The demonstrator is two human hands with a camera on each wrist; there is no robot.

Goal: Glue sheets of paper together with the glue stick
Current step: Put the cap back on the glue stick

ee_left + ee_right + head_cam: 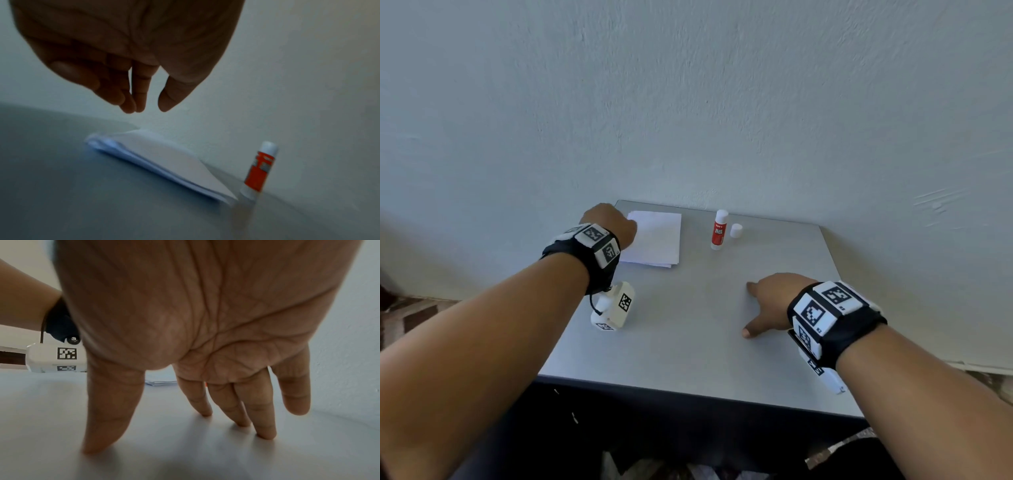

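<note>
Paper stack [654, 238] beneath relaxed left hand [609, 222], untouched

A small stack of white square paper sheets [654, 238] lies flat at the grey surface's [688, 325] far left corner. Right of the stack, well apart, an uncapped red-and-white glue stick [719, 230] stands upright, its white cap [736, 231] just beside it.

Bare forearms, no sleeves. Black strap [599, 263] around left wrist, white blocks [599, 243] with black square-code markers on top. Below strap, white camera housing [614, 306], thin black cable. Right wrist band [835, 318]: same black strap, same marker blocks.
</note>
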